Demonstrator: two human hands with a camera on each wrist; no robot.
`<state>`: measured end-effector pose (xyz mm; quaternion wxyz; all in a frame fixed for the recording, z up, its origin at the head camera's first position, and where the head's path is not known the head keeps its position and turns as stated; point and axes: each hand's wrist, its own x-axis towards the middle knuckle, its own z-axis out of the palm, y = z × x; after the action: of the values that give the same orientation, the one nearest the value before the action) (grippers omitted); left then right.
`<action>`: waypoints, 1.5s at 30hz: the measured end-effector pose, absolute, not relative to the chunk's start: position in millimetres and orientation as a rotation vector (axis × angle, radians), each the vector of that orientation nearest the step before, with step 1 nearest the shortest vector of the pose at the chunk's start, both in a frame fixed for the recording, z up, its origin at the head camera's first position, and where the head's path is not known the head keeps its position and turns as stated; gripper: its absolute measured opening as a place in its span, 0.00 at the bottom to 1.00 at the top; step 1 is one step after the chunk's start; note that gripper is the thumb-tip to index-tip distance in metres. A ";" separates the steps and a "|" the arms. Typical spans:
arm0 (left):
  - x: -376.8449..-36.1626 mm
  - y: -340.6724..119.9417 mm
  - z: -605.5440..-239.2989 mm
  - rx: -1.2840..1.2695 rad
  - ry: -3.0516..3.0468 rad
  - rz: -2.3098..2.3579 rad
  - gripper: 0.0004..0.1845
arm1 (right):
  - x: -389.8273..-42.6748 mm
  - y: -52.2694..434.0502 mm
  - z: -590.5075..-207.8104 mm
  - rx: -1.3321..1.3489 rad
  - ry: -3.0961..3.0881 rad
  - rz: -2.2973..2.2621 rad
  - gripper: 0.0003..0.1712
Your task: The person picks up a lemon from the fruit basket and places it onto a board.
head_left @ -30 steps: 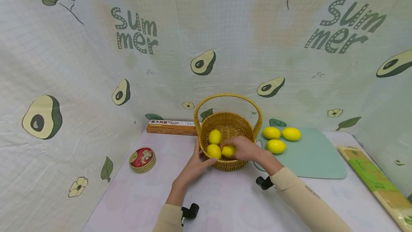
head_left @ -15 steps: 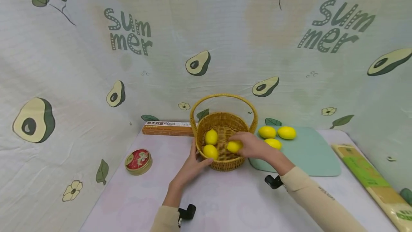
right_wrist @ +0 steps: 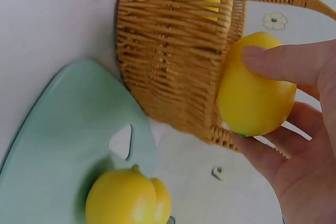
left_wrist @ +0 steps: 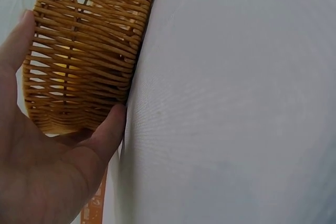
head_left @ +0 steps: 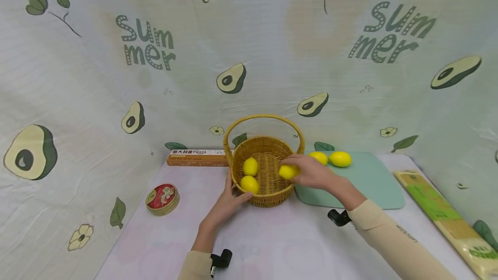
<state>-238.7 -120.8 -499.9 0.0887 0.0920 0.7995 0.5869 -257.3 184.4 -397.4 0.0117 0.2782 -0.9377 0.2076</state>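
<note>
My right hand [head_left: 313, 173] pinches a lemon [head_left: 288, 172] at the right rim of a wicker basket [head_left: 268, 200] with a tall arched handle. In the right wrist view the thumb lies across this lemon [right_wrist: 257, 95], with other fingers beneath it. Two more lemons, one [head_left: 250, 167] behind the other [head_left: 249, 184], lie at the left inside the basket. My left hand [head_left: 227, 202] grips the basket's left side. Its fingers and thumb span the woven wall [left_wrist: 86, 51] in the left wrist view.
A pale green cutting board [head_left: 369, 185] lies to the right; a yellow lemon [head_left: 340, 159] and another [head_left: 320, 157] rest on it. A pasta box [head_left: 198, 158] stands at back left, a red-lidded round tin [head_left: 162, 199] at left. A long green-and-tan packet [head_left: 439, 215] lies far right.
My right hand has lifted the lemon from the basket's near part towards its right rim. My left hand keeps its grip on the basket. The head view has shifted slightly.
</note>
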 end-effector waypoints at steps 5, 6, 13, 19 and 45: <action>-237.1 -120.7 -499.4 0.256 2.378 1.749 0.60 | -255.1 194.8 -397.3 0.882 -2.894 0.655 0.30; -236.6 -120.5 -499.4 0.251 2.380 1.747 0.61 | -254.8 196.7 -398.1 0.888 -2.889 0.649 0.30; -235.9 -120.9 -500.0 0.223 2.399 1.718 0.61 | -249.6 208.7 -396.5 0.898 -2.877 0.575 0.29; -236.4 -124.1 -500.3 0.201 2.422 1.715 0.61 | -248.0 226.4 -395.4 0.847 -2.881 0.547 0.29; -242.0 -120.6 -501.1 0.256 2.394 1.701 0.62 | -236.3 331.7 -435.1 0.464 -2.929 0.553 0.29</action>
<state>-242.0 -120.6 -501.1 0.0969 0.0866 0.8083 0.5743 -236.3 331.7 -435.1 0.0623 0.1534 -0.9691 0.1829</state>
